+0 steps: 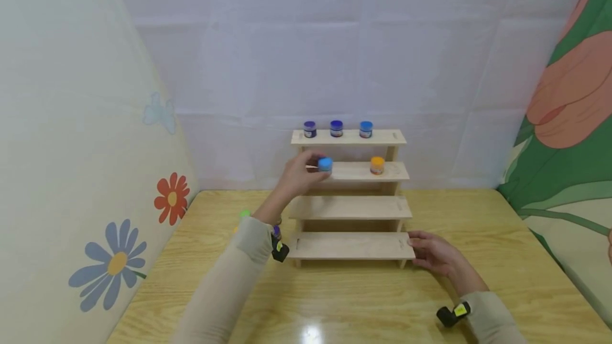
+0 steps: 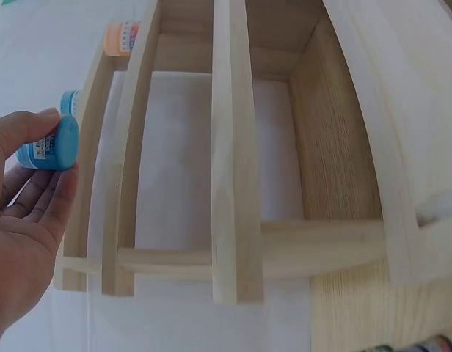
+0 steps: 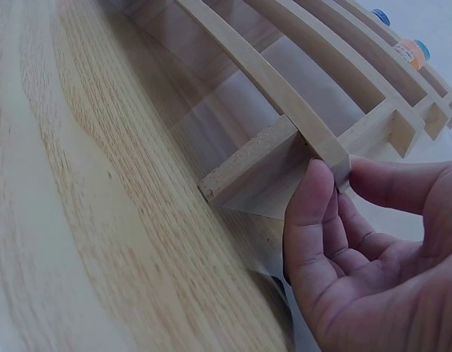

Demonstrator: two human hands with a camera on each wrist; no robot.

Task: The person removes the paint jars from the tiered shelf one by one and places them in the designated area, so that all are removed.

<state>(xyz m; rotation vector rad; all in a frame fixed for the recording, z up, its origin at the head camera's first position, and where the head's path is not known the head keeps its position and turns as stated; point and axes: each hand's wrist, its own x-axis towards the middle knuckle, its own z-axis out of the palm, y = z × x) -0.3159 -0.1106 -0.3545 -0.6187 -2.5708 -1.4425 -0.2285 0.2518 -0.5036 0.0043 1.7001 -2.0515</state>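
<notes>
Between thumb and fingers, my left hand [image 1: 300,175] pinches a small light blue paint jar [image 1: 325,165] at the second step from the top of a wooden tiered shelf [image 1: 351,246]. In the left wrist view that jar [image 2: 48,147] is tilted in the fingers; whether it touches the step cannot be seen. My right hand [image 1: 436,254] grips the right end of the lowest step, thumb and fingertips pinching the board's corner in the right wrist view. An orange jar [image 1: 377,165] stands on the second step, right of the held one.
Along the top step stand a purple jar [image 1: 309,129], a dark blue jar [image 1: 337,128] and a blue jar [image 1: 366,129]. More jars, one with a green lid [image 1: 245,213], sit on the table [image 1: 363,301] behind my left forearm. A white cloth [image 1: 334,68] hangs behind the shelf.
</notes>
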